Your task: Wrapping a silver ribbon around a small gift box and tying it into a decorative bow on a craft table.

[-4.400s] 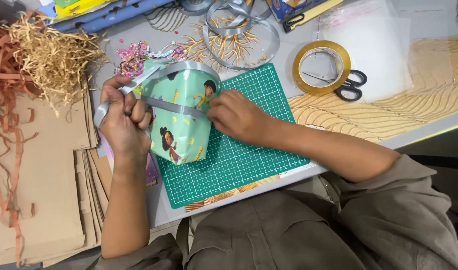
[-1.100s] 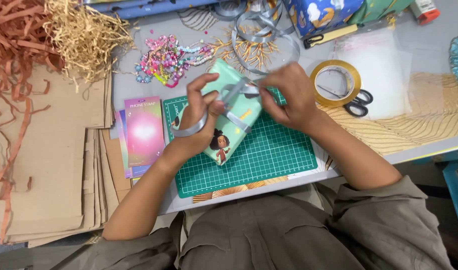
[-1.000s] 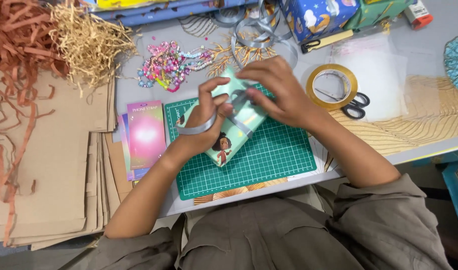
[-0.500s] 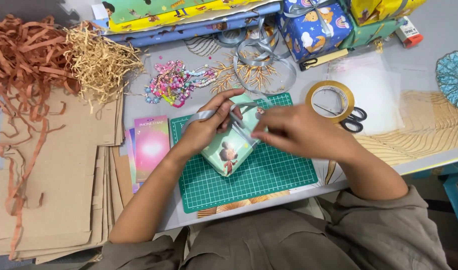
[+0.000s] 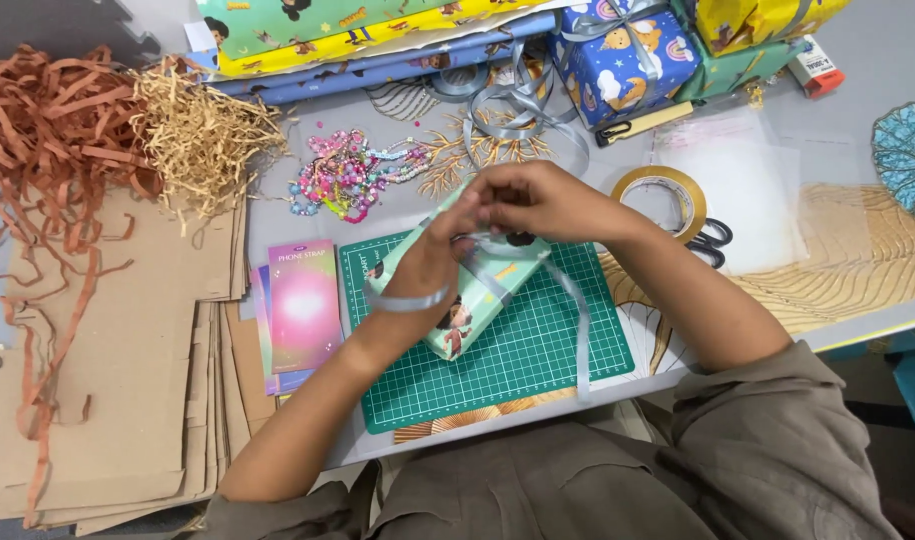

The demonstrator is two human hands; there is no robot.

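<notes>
A person seated at a cluttered grey desk (image 5: 278,215) works a silver-grey satin ribbon (image 5: 578,320) around a small box wrapped in mint-green paper printed with cartoon figures (image 5: 468,300). The box lies tilted on a dark green gridded cutting mat (image 5: 538,350), near the mat's upper edge.

The left hand (image 5: 433,255) is curled closed, fingertips pinching ribbon at the top of the box, with a band of ribbon looped across the wrist. The right hand (image 5: 538,200) is also closed, fingers bunched over the same spot and touching the left; exactly which strand it grips is hidden. One loose tail of ribbon hangs down across the mat to the desk's front edge.

Just left of the mat sits a pink and purple glossy card pack (image 5: 303,305). Flat brown cardboard sheets (image 5: 128,380) are stacked further left, under rust-brown shredded paper (image 5: 38,130) and straw-coloured shredded paper (image 5: 203,135). Behind the box lies a tangle of multicoloured beaded strands (image 5: 343,175); to the right, a roll of clear tape on a tan core (image 5: 663,195) rests beside black-handled scissors (image 5: 713,240).

The risk appears to be slack: satin is slippery, and if either pinch loosens the crossing could slide off the box's corner. The loop round the wrist could snag, and the dangling tail could catch at the desk edge and drag the box askew.
</notes>
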